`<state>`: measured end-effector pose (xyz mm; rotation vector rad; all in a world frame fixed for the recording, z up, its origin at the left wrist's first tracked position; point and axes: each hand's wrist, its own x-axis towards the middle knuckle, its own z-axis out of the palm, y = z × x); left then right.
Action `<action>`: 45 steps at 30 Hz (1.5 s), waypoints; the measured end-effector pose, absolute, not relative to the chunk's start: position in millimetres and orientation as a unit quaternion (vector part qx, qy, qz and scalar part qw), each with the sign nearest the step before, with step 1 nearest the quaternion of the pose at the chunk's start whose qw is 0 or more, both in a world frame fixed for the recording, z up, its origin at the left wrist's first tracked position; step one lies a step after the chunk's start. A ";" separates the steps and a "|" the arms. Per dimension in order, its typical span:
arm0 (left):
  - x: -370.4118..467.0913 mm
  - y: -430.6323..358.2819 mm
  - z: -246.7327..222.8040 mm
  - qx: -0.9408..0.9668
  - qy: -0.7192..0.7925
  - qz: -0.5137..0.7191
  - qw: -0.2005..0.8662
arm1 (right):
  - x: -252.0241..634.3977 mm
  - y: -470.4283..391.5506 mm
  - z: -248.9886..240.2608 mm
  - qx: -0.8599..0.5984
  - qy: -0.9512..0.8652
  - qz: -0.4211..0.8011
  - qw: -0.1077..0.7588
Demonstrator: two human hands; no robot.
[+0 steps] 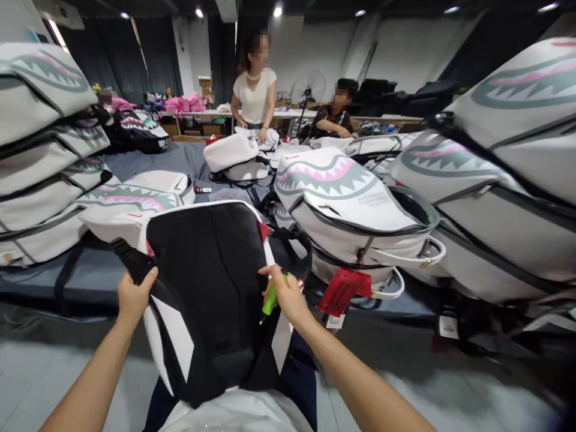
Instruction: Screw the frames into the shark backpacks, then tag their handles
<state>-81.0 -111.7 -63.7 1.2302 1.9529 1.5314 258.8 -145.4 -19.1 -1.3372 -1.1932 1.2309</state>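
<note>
In front of me a white backpack (204, 258) stands upright, its black padded back panel facing me. Shoulder-strap parts with white patches hang at its lower sides. My left hand (134, 295) is closed on a black strap (130, 259) at the backpack's left edge. Against the right edge, my right hand (285, 295) is curled around a small bright green tool (269, 300) with a thin tip pointing down; its exact kind is unclear. The right index finger reaches toward the panel. Small red pieces show at the backpack's upper corners.
White backpacks with shark-mouth prints are stacked on the left (40, 156) and right (499, 198). Close on my right lies another backpack (346, 198) with a red tag (344, 292). Across the grey-covered table (180, 157), two people work among more bags. A fan stands behind.
</note>
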 end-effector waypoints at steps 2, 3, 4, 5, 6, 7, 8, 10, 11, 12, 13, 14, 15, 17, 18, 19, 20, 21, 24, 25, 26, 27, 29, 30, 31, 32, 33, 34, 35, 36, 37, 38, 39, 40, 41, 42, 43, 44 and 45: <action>-80.9 -109.8 -62.4 0.447 0.710 0.523 0.147 | 272.7 -148.3 -28.1 -0.530 -0.453 0.499 0.514; -77.9 -108.4 -58.5 0.463 0.714 0.514 0.105 | 273.7 -150.4 -32.6 -0.522 -0.449 0.505 0.521; -72.3 -106.9 -52.4 0.489 0.710 0.504 0.047 | 271.5 -152.7 -37.3 -0.519 -0.447 0.511 0.520; -63.8 -105.4 -44.5 0.530 0.691 0.492 -0.016 | 267.2 -155.4 -42.0 -0.519 -0.448 0.512 0.517; -52.3 -103.6 -35.8 0.587 0.653 0.473 -0.072 | 261.9 -158.4 -46.7 -0.519 -0.452 0.507 0.519; -37.9 -101.2 -27.2 0.658 0.600 0.442 -0.110 | 256.3 -162.0 -51.3 -0.517 -0.460 0.496 0.525; -21.1 -97.6 -19.4 0.736 0.533 0.400 -0.120 | 251.2 -166.1 -56.0 -0.513 -0.471 0.479 0.534; 17.0 -84.9 -8.6 0.870 0.392 0.287 -0.089 | 243.1 -175.6 -65.6 -0.504 -0.497 0.438 0.555; 36.2 -75.5 -5.7 0.907 0.339 0.233 -0.087 | 240.2 -180.5 -70.5 -0.501 -0.512 0.417 0.560; 54.3 -64.5 -4.0 0.927 0.305 0.198 -0.092 | 237.8 -185.2 -75.5 -0.497 -0.527 0.399 0.562; 70.6 -52.6 -3.2 0.938 0.283 0.175 -0.100 | 236.0 -189.2 -80.4 -0.492 -0.542 0.380 0.565; 84.5 -40.7 -2.8 0.944 0.269 0.162 -0.105 | 234.6 -192.2 -85.1 -0.484 -0.556 0.361 0.572; 95.8 -29.8 -2.3 0.948 0.257 0.152 -0.108 | 233.6 -194.2 -89.5 -0.473 -0.570 0.336 0.581; 110.5 -13.3 -0.4 0.960 0.223 0.129 -0.106 | 232.5 -194.7 -97.4 -0.443 -0.608 0.270 0.602; 114.0 -7.7 1.5 0.967 0.201 0.115 -0.105 | 232.5 -193.4 -100.9 -0.426 -0.629 0.231 0.608; 115.0 -3.3 4.1 0.973 0.180 0.102 -0.106 | 232.6 -191.2 -104.1 -0.412 -0.649 0.193 0.610; 113.5 1.0 7.7 0.977 0.163 0.091 -0.107 | 233.0 -188.6 -107.2 -0.401 -0.668 0.159 0.607; 109.7 6.1 12.2 0.979 0.152 0.083 -0.109 | 233.5 -185.7 -110.3 -0.395 -0.683 0.130 0.601; 88.1 29.3 30.4 0.973 0.171 0.088 -0.127 | 234.7 -178.5 -119.0 -0.389 -0.714 0.078 0.577; 79.8 38.2 36.5 0.966 0.193 0.096 -0.141 | 234.8 -177.1 -121.2 -0.390 -0.720 0.070 0.571; 72.3 45.7 41.8 0.958 0.218 0.103 -0.158 | 234.9 -176.3 -122.6 -0.393 -0.721 0.067 0.567; 66.3 50.6 45.7 0.949 0.240 0.108 -0.176 | 235.0 -175.7 -122.8 -0.400 -0.715 0.069 0.569; 60.4 50.1 48.3 0.939 0.259 0.106 -0.199 | 235.8 -173.9 -118.7 -0.417 -0.688 0.079 0.588; 60.6 44.7 47.1 0.941 0.255 0.101 -0.197 | 236.6 -171.9 -114.2 -0.423 -0.672 0.084 0.602; 62.5 36.7 44.6 0.947 0.246 0.097 -0.182 | 237.6 -168.8 -108.3 -0.430 -0.656 0.086 0.614; 65.5 27.1 41.1 0.953 0.239 0.095 -0.160 | 239.0 -164.6 -101.1 -0.440 -0.641 0.088 0.623; 69.0 17.1 37.1 0.958 0.237 0.095 -0.134 | 240.4 -159.2 -92.9 -0.454 -0.624 0.095 0.629; 72.6 7.6 32.9 0.960 0.239 0.097 -0.107 | 241.9 -153.0 -84.3 -0.471 -0.604 0.113 0.632; 75.8 -0.8 28.7 0.961 0.246 0.101 -0.082 | 243.2 -146.3 -75.7 -0.490 -0.579 0.139 0.637; 78.5 -7.8 24.6 0.959 0.254 0.107 -0.063 | 244.3 -139.5 -67.6 -0.507 -0.550 0.171 0.641; 80.4 -13.5 20.8 0.957 0.262 0.113 -0.048 | 245.2 -133.1 -60.3 -0.520 -0.522 0.207 0.644; 81.6 -18.1 17.2 0.955 0.269 0.120 -0.037 | 245.8 -127.5 -54.2 -0.531 -0.496 0.240 0.643; 82.1 -21.9 13.8 0.953 0.272 0.127 -0.027 | 246.2 -122.9 -49.6 -0.544 -0.473 0.264 0.640; 82.0 -25.2 10.8 0.952 0.272 0.137 -0.015 | 246.5 -119.4 -46.6 -0.560 -0.455 0.278 0.635; 81.3 -28.2 8.0 0.952 0.268 0.147 -0.002 | 246.7 -117.1 -44.9 -0.576 -0.442 0.281 0.628; 80.1 -30.9 5.6 0.952 0.261 0.159 0.011 | 246.9 -115.8 -44.5 -0.591 -0.434 0.274 0.622; 78.7 -33.4 3.5 0.952 0.253 0.169 0.023 | 247.0 -115.3 -45.1 -0.604 -0.432 0.259 0.617; 77.3 -35.5 1.7 0.952 0.246 0.179 0.031 | 247.0 -115.4 -46.2 -0.614 -0.434 0.241 0.613; 75.9 -37.1 0.0 0.952 0.241 0.187 0.034 | 246.7 -115.8 -47.6 -0.621 -0.440 0.225 0.609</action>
